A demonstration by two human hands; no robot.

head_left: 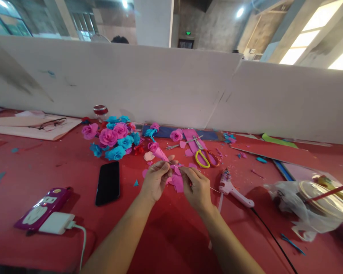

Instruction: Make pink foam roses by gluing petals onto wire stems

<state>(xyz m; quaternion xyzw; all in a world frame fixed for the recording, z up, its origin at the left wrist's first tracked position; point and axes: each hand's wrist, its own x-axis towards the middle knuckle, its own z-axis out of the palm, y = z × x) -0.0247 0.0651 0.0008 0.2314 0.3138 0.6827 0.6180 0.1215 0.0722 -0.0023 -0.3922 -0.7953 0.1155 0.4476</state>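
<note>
My left hand (157, 179) is closed, thumb and finger pinching one end of a thin pale wire (175, 165). My right hand (197, 186) is closed on the same wire a little to the right, and a pale line also shows beyond it toward the glue gun. Just past my left fingertips is a pink paper flower (153, 147) with a pink paper piece (161, 153) below it; whether it is joined to the wire I cannot tell. Loose pink paper petals (177, 182) lie beneath my hands.
Pink and blue paper flowers (114, 139) cluster at left, by a black phone (108, 183). Yellow-and-red-handled scissors (202, 158) lie ahead. At right are a glue gun (231, 190) with its cord and a bagged tub (322, 199). A purple power strip (47, 205) holds a white charger (57, 223).
</note>
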